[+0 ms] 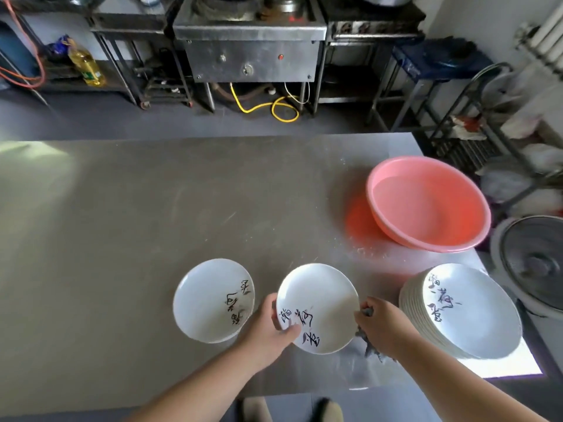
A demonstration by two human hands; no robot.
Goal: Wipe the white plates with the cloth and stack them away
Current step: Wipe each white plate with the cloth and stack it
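A person's two bare forearms reach in from the bottom edge over a dull grey steel worktop. Between them, at the near middle of the worktop, is a round white ceramic plate with black brush calligraphy. Being round, it has no long axis. Its glossy hollow faces up toward the camera, and the line of characters runs along its near-left part. I cannot tell whether it rests on the worktop or is lifted just off it. The left hand has its grip clamped on the plate's left rim, with the thumb lying across the upper face beside the writing. The right hand has its grip clenched round a crumpled grey cloth and is at the plate's right rim. The cloth shows above and below the fingers. Just left of the held plate lies another white plate with black calligraphy, face up. To the right stands a tall stack of matching white plates. Beyond the stack sits a round pink plastic basin, with what looks like water in it.
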